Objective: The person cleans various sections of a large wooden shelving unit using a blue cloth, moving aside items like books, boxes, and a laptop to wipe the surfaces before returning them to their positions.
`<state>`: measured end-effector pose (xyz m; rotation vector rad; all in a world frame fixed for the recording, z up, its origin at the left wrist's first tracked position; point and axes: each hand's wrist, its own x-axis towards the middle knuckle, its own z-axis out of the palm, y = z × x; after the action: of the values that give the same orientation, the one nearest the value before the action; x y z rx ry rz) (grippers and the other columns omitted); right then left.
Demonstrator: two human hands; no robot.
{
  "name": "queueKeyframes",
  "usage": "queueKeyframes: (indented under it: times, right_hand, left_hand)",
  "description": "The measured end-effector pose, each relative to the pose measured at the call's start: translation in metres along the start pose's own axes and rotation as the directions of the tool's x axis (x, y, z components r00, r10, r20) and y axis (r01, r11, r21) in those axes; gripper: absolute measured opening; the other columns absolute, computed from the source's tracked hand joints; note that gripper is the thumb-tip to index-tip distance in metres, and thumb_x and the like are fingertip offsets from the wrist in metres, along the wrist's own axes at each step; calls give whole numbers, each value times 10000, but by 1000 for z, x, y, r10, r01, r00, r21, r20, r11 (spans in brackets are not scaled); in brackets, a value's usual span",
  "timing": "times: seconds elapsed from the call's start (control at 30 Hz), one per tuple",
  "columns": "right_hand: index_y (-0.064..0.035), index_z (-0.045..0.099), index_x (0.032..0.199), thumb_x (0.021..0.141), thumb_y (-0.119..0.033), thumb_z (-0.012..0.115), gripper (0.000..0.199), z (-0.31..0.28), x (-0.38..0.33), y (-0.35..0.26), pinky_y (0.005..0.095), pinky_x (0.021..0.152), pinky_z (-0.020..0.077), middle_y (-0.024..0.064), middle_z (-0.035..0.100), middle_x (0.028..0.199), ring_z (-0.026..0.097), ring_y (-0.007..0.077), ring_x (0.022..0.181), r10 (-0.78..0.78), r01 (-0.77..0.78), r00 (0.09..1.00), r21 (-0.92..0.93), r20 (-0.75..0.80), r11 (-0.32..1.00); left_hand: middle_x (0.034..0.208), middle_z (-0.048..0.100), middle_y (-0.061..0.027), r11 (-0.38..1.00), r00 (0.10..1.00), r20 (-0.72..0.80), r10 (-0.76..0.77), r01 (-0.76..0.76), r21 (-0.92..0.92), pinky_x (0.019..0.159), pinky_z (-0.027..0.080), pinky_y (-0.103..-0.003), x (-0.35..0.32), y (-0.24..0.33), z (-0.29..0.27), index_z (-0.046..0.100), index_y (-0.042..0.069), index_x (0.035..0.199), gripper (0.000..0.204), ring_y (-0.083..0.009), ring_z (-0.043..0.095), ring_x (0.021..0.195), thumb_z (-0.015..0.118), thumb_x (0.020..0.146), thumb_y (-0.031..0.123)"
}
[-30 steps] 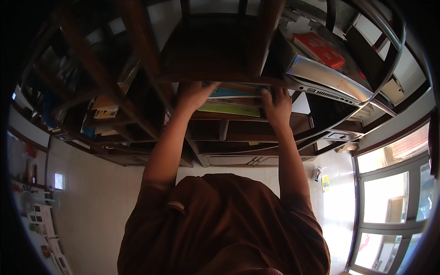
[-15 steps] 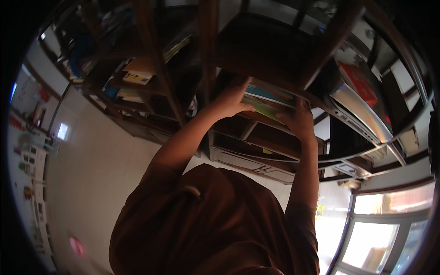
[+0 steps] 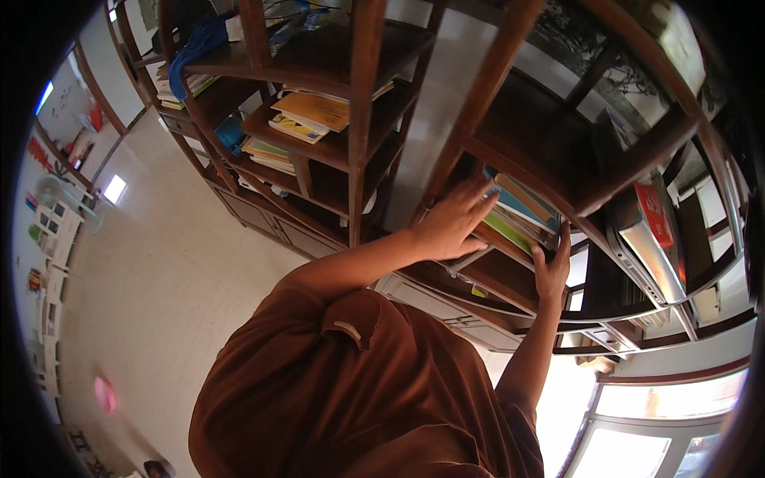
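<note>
Since prev frame, view swings right; hands stay on book stack (image 3: pixel 518 213). L hand (image 3: pixel 453 225) lies flat, fingers spread, on stack's left end; R hand (image 3: pixel 551 269) cups its right edge on dark wooden shelf (image 3: pixel 510 291). Looks heavy, slippery covers; grip underneath both ends.

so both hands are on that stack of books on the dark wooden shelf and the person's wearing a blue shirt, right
Not quite: the shirt is brown, not blue, as the head view shows. The rest holds: the left hand lies on the stack of books and the right hand touches its near edge, on the dark wooden shelf.
</note>
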<state>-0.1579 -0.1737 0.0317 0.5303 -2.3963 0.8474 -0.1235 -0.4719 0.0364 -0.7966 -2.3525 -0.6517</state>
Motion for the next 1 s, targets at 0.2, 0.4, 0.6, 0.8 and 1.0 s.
queueKeyframes:
  times: [0.2, 0.4, 0.6, 0.8, 1.0]
  right_hand:
    - [-9, 349, 1545, 960, -309, 682, 737, 29, -99, -34, 475, 1155, 360, 260, 352, 1579, 373, 413, 1454, 111, -160, 929, -113, -352, 981]
    - [4, 654, 1234, 943, -73, 659, 301, 99, -179, -114, 366, 869, 551, 190, 631, 1333, 627, 327, 1169, 355, -334, 905, 127, -235, 934]
    - [-13, 666, 1169, 861, -27, 683, 309, 164, -102, -234, 422, 909, 553, 206, 643, 1272, 650, 401, 1128, 69, -75, 996, 120, 52, 990]
    - [-29, 663, 1153, 808, -32, 710, 348, 183, -89, -290, 427, 906, 559, 191, 650, 1254, 665, 397, 1098, -37, 23, 991, 104, 126, 994]
    - [-38, 674, 1115, 837, -54, 717, 282, 182, -127, -299, 429, 891, 560, 160, 677, 1224, 684, 385, 1067, 167, -182, 970, 72, 175, 981]
  left_hand:
    - [1390, 525, -234, 974, 967, -129, 221, -226, -27, 1123, 408, -512, -114, -48, -91, 614, -48, 1253, 507, -381, 492, 1335, 776, 823, 167]
    - [1117, 633, -179, 955, 858, -474, -197, 277, 103, 877, 517, -424, -145, -163, -225, 652, 3, 1149, 297, -364, 625, 1017, 686, 862, 72]
    - [1227, 647, -105, 282, 467, 12, -884, 554, -783, 928, 526, -384, -112, -339, -277, 567, 31, 1324, 454, -242, 640, 1084, 629, 1005, 348]
    - [1055, 647, -80, 160, 511, 134, -849, 489, -858, 732, 508, -370, -71, -432, -257, 604, 70, 1161, 324, -213, 618, 901, 680, 961, 313]
    - [884, 614, -54, 242, 497, 52, -866, 508, -827, 631, 452, -334, -53, -427, -246, 620, 77, 1018, 250, -182, 576, 750, 711, 927, 290]
